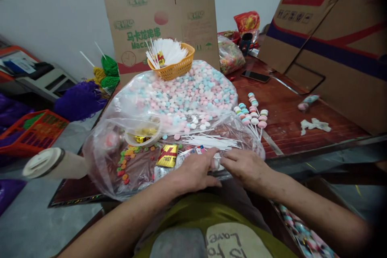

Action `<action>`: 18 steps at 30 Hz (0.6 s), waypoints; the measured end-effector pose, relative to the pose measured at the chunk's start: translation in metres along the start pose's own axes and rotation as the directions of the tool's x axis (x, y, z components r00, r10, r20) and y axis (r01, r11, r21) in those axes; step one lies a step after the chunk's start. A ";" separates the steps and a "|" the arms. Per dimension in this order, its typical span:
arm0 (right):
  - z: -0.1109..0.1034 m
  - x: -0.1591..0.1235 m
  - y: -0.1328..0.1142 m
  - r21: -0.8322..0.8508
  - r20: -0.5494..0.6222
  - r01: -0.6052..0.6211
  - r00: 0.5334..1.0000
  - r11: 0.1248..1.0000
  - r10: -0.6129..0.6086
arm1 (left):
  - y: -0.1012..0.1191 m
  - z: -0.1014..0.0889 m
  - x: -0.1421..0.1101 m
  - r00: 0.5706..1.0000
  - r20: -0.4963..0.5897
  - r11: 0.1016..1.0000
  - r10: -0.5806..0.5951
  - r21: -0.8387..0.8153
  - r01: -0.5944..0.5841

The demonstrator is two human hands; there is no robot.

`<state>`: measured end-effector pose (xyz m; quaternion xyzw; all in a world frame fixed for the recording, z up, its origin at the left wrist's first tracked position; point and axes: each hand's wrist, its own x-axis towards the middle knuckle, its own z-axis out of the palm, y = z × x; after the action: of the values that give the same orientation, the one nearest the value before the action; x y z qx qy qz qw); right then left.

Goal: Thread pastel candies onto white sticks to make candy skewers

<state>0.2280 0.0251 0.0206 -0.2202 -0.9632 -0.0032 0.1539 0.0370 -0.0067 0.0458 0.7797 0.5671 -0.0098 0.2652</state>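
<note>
Clear plastic bag (pixel 104 109) of pastel candies (pixel 193 88), both hands at its near edge.
Left hand (pixel 195 171) half-curled, thumb off the fingers; right hand (pixel 246 168) bent, fingertips bunched, just beside it. White sticks (pixel 211 141) lie just beyond, gold twist-tie packet (pixel 167 156) to the left. Small white piece (pixel 215 162) sits between the fingertips; I can't tell which hand grips it, if either.

In front of you, the gold packet (pixel 167 155) reads "TWIST", its second word cut short. The carton (pixel 169 16) facing you bears green "马卡龙串串" and "Maca…", plus an umbrella sign; the right-hand carton (pixel 329 36) shows handling pictograms. Your green top (pixel 199 206): inverted "is fo…".
</note>
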 end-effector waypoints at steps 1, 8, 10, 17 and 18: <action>-0.001 -0.001 0.003 0.021 0.020 -0.006 1.000 1.000 0.006 | -0.006 -0.006 -0.003 0.998 0.050 0.999 0.025 -0.043 -0.023; -0.015 0.006 0.002 0.114 0.151 0.016 0.988 0.993 -0.033 | -0.031 -0.015 -0.008 0.964 0.245 0.975 0.102 -0.216 -0.049; -0.011 0.012 -0.005 0.094 0.205 0.015 0.978 0.995 -0.034 | -0.026 -0.003 -0.004 0.984 0.166 0.974 0.066 -0.226 -0.028; -0.005 0.024 0.010 0.117 0.081 0.004 0.997 0.993 -0.014 | -0.038 0.018 -0.004 0.997 0.009 0.946 -0.076 -0.315 0.075; -0.009 0.023 0.014 0.111 0.069 -0.011 0.998 0.994 0.003 | -0.042 0.018 -0.006 0.998 0.002 0.938 -0.062 -0.343 0.059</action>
<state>0.2168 0.0468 0.0351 -0.2145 -0.9659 0.0587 0.1329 0.0022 -0.0104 0.0154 0.7039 0.5852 0.0843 0.3937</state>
